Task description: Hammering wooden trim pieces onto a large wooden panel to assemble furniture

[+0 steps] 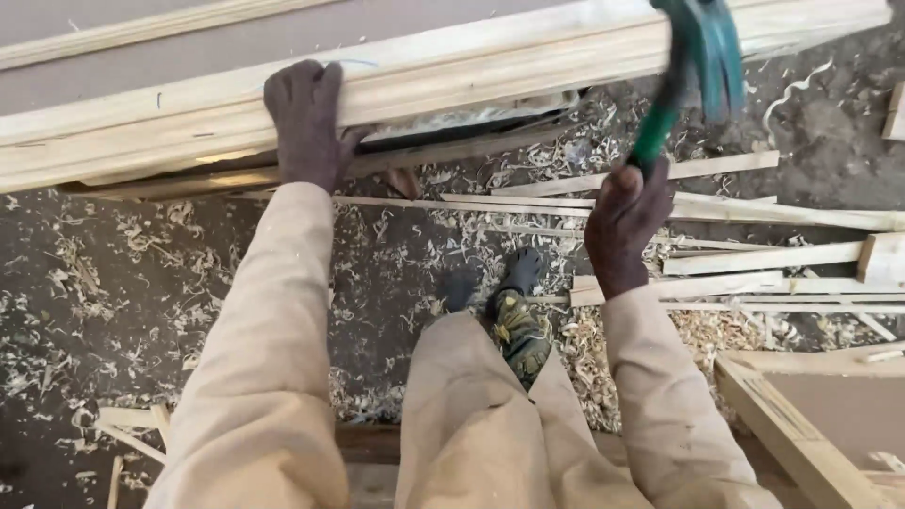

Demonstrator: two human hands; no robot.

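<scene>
A: Where's the hammer (pixel 693 80) relative to the wood?

B: Raised above the frame (pixel 452 80), near its right end. The right hand (pixel 624 224) has its fingers wrapped tight around the lower part of the green handle, and the handle slants up and a little right to the teal head, which is blurred at the top edge of the view. I can't make out which face of the head points down.

A: And the frame's long axis?

B: It runs left to right across the top of the view, rising slightly toward the right. The head sits over the frame's near edge; the hand holding it is below that edge, over the floor (pixel 113 283).

A: The left hand (pixel 306 123)?

B: Flat on the frame's near edge, left of middle, fingers together and curled over the top, thumb underneath, as far as I can tell. So the left is touching the wood and the right is off it, well apart along the length.

A: Anything that holds things?

B: No containers. Shavings (pixel 452 236) cover the floor, loose strips (pixel 754 259) lie right, a shoe (pixel 517 325) between the sleeves.
</scene>
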